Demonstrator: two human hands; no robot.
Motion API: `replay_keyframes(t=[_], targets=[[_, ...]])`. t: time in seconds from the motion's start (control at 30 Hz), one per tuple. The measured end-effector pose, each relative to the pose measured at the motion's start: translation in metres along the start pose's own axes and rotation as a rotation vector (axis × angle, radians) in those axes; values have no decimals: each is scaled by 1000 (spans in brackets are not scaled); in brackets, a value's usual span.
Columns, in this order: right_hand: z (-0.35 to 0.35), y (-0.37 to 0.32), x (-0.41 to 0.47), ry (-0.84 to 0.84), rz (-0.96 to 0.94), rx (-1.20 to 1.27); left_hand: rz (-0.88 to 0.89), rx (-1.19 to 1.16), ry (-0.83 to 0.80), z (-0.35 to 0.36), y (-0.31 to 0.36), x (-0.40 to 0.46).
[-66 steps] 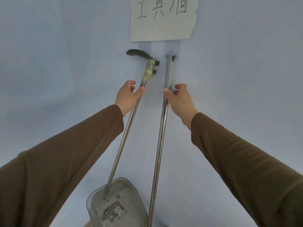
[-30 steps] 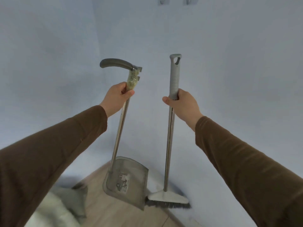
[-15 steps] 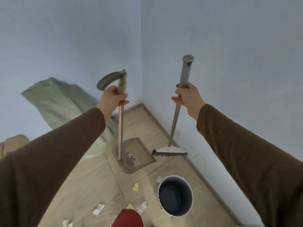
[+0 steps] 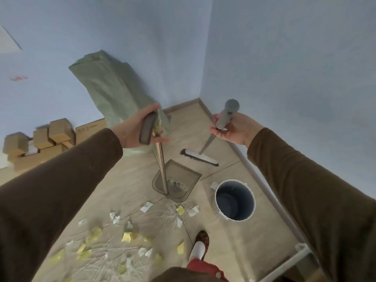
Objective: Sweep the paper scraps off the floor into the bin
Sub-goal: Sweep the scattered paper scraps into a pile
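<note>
My left hand (image 4: 136, 128) grips the curved grey handle of a long-handled dustpan (image 4: 176, 183), whose grey pan hangs low over the wooden floor. My right hand (image 4: 237, 130) holds the grey grip of a broom (image 4: 198, 157); its white head with dark bristles is near the room's corner. A round bin (image 4: 247, 217) with a white rim and dark inside stands on the floor to the right of the pan. Several white and yellow paper scraps (image 4: 126, 237) lie scattered in front of my foot, below the pan.
A green sack (image 4: 110, 92) leans against the blue wall at the back left. Cardboard boxes (image 4: 46, 139) are stacked at the left. My foot in a patterned shoe (image 4: 201, 243) stands among the scraps. A white rail (image 4: 295, 261) sits at the lower right by the skirting.
My view has tilted further down and the floor with the scraps and bin now fills the lower frame. Both hands have lowered the dustpan and broom toward the floor, still gripping them.
</note>
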State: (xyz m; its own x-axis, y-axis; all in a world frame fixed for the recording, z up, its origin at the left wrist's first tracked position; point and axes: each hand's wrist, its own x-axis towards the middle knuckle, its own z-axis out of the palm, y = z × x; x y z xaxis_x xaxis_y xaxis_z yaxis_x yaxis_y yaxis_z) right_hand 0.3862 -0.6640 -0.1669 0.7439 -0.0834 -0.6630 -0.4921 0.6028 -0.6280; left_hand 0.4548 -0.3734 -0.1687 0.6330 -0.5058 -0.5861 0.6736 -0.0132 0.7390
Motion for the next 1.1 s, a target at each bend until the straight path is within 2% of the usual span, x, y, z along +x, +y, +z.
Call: replay_keyframes(t=[0.07, 0.17, 0.37, 0.43, 0.5, 0.57, 0.63, 0.73, 0.9, 1.1], targets=[[0, 41, -13, -37, 82, 51, -15, -14, 33, -17, -20, -25], [0, 106, -32, 38, 239, -7, -11, -16, 119, -38, -52, -58], [-1, 223, -50, 73, 394, -107, -109, 234, 202, -73, -111, -132], [10, 253, -63, 120, 396, -307, -107, 306, 268, -82, -126, -154], [18, 281, -79, 159, 311, -539, -115, 338, 308, -87, -140, -176], [19, 306, -99, 158, 227, -622, -130, 343, 310, -94, -155, -195], [14, 326, -117, 107, 261, -501, -135, 325, 326, -102, -171, -216], [14, 343, -138, -29, 433, -327, -112, 229, 396, -110, -199, -251], [-4, 375, -176, -85, 456, -522, -88, 113, 531, -109, -257, -319], [-31, 435, -219, -39, 390, -854, -90, 19, 627, -103, -331, -404]])
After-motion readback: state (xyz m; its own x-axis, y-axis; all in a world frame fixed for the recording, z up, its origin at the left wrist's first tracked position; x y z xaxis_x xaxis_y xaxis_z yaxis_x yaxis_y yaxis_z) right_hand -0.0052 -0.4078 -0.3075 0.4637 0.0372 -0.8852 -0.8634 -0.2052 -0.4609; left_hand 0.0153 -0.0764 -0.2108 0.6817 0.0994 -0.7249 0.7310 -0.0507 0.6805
